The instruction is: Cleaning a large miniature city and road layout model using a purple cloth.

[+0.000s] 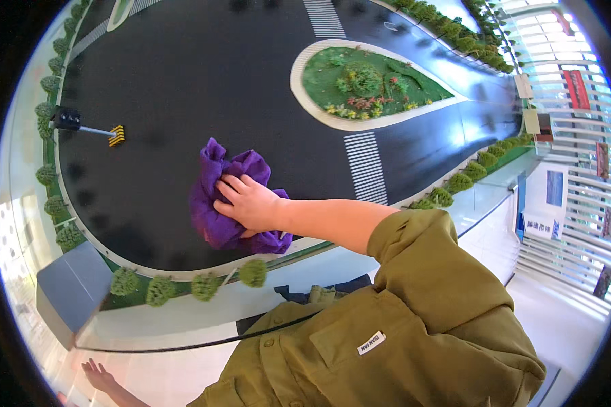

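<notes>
My right hand (249, 203) lies on a bunched purple cloth (206, 213), fingers spread over its folds. The cloth rests on the black road surface (193, 91) of a scale model, close to the curved near kerb. My left hand (99, 376) hangs at the lower left over the floor, fingers apart and holding nothing. Beyond the cloth is a teardrop-shaped traffic island (318, 76) with green turf, small model bushes and flowers. A striped model crosswalk (366, 165) lies to the right of the cloth.
A model traffic light (67, 118) on a thin pole with a striped base (117, 136) stands at left. Miniature trees (160, 291) line the near edge. A grey slanted panel (74, 285) is at lower left. A black cord (198, 347) crosses before my shirt.
</notes>
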Demonstrator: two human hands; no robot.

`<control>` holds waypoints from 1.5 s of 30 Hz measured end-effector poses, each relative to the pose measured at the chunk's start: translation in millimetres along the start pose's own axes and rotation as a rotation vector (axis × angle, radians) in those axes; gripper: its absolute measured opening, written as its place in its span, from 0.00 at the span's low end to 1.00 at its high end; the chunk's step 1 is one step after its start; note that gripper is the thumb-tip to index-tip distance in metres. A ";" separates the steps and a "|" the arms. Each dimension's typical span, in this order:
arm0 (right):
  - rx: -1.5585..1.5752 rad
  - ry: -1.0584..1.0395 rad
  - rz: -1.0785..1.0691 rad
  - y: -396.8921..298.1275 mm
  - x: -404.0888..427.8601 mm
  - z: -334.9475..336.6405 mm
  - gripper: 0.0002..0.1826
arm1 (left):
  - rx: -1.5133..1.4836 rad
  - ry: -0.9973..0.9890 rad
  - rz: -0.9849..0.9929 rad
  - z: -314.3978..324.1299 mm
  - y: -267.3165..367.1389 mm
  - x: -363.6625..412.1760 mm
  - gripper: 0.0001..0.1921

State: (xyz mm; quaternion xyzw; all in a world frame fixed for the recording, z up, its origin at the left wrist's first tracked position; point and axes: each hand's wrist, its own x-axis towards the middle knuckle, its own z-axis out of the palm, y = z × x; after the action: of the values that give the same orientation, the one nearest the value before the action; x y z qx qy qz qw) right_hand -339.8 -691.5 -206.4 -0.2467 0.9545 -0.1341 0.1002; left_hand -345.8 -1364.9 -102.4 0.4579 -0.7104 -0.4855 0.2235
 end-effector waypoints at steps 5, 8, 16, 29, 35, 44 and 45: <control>0.050 0.110 -0.169 42.4 -75.3 0.9 0.20 | -0.091 -0.037 -0.126 -50.9 -4.3 -192.5 0.27; 0.180 -0.069 -0.113 74.7 -110.3 -2.3 0.20 | -0.077 -0.042 -0.151 -77.1 -31.3 -255.5 0.22; 0.548 0.268 0.389 188.4 -222.1 -130.8 0.38 | -0.010 0.028 -0.100 -55.5 -39.8 -358.4 0.20; -0.093 0.108 1.268 272.4 -356.1 -29.0 0.56 | 0.294 -0.112 0.436 37.2 -4.0 -389.4 0.15; 0.097 -0.231 0.777 170.0 -291.0 -39.6 0.65 | 0.325 -0.264 0.755 84.4 5.1 -389.9 0.13; 0.224 -0.224 0.040 41.9 -120.3 -4.5 0.39 | 0.599 -0.301 0.935 124.4 21.1 -371.0 0.10; 0.231 -0.234 -0.025 28.9 -93.8 -3.8 0.37 | 0.451 -0.349 0.765 126.0 23.8 -362.1 0.10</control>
State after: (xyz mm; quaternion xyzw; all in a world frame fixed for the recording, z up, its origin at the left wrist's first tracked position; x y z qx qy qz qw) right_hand -273.1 -619.7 -199.9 -0.2592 0.9114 -0.2146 0.2368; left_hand -278.1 -987.0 -89.2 0.1124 -0.9425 -0.2719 0.1587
